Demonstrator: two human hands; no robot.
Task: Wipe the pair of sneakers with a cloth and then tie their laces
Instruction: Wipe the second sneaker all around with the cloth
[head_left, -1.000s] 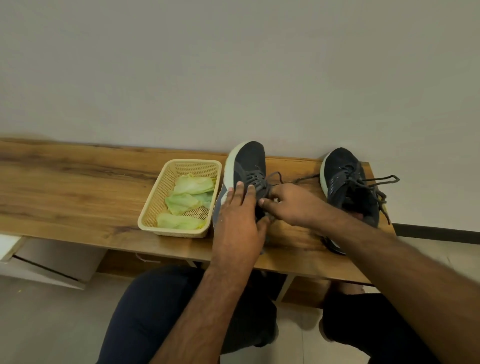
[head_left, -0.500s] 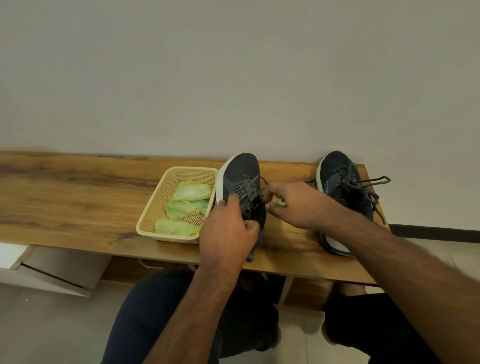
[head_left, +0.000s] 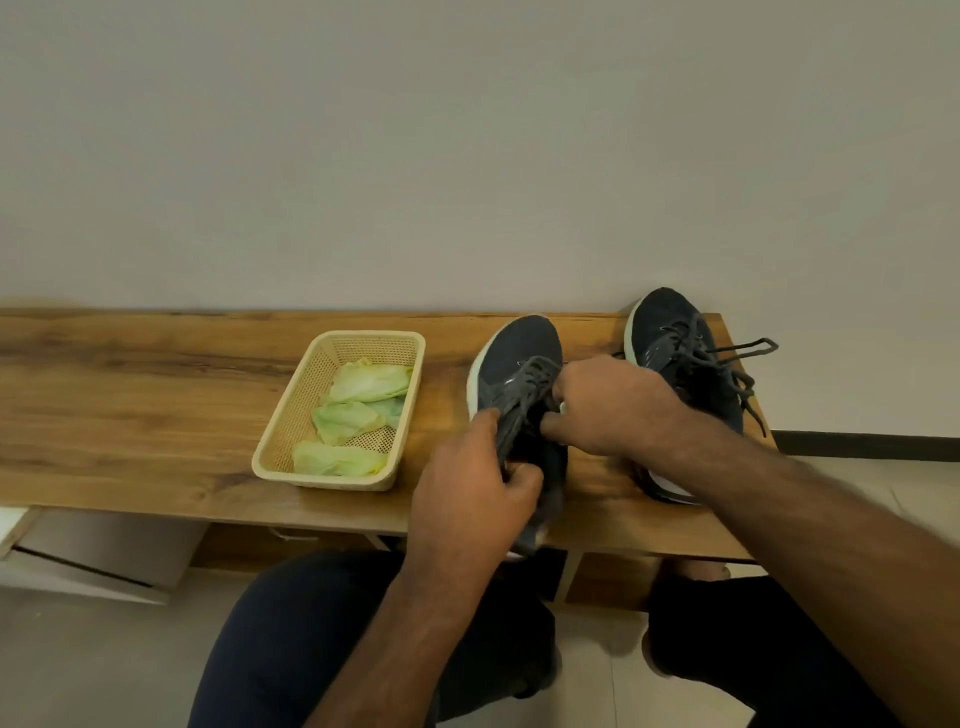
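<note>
On the right half of the wooden desk (head_left: 130, 395) stand two dark sneakers with pale soles, toes pointing to the far wall. Nearer the middle, the left sneaker (head_left: 514, 364) is worked on by both hands. Its heel reaches the near edge of the desk. At its near side, the left hand (head_left: 470, 499) is curled, pinching the grey lace (head_left: 511, 421) between thumb and fingers. Over the tongue, the right hand (head_left: 608, 400) is clenched on the lace from the right side. Just beyond the right wrist, the right sneaker (head_left: 670, 338) sits with its laces looped and hanging over the right end of the desk. Left of the sneakers, a cream plastic basket (head_left: 301, 410) holds crumpled pale green cloths (head_left: 363, 384).
</note>
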